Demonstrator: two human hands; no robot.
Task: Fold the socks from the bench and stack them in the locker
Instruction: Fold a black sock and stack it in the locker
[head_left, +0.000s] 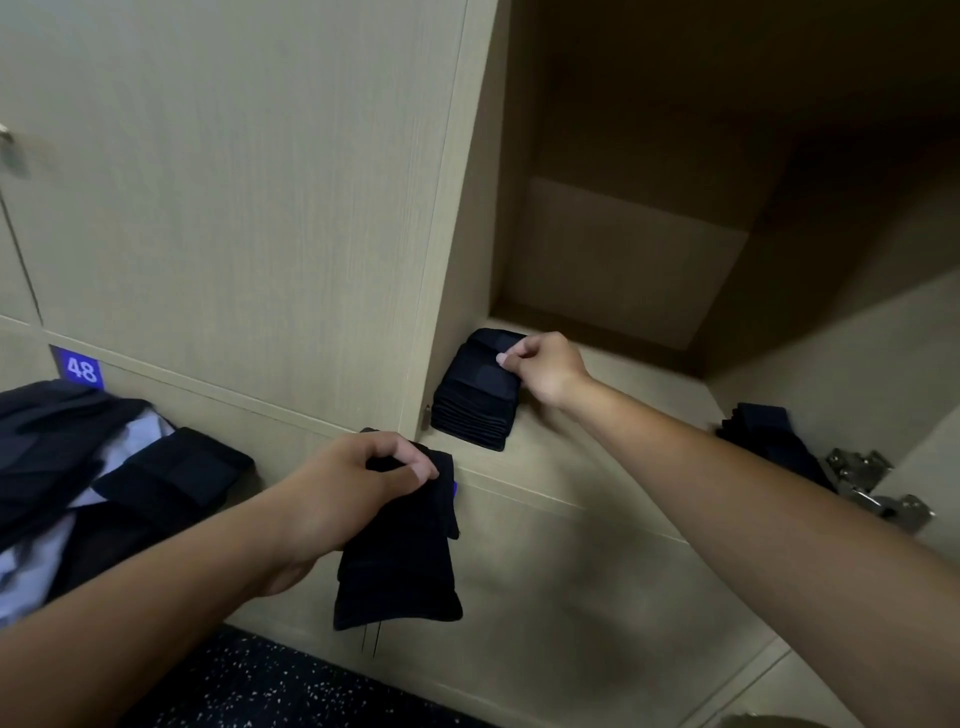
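Inside locker, stacked socks under right hand

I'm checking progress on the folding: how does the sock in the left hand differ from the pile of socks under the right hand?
The sock hangs loose and unfolded from the left hand, outside the locker; the pile lies folded flat on the locker floor. The sock is a single piece held in the air; the pile is many layers, with the right hand pinching its top. Both are dark.
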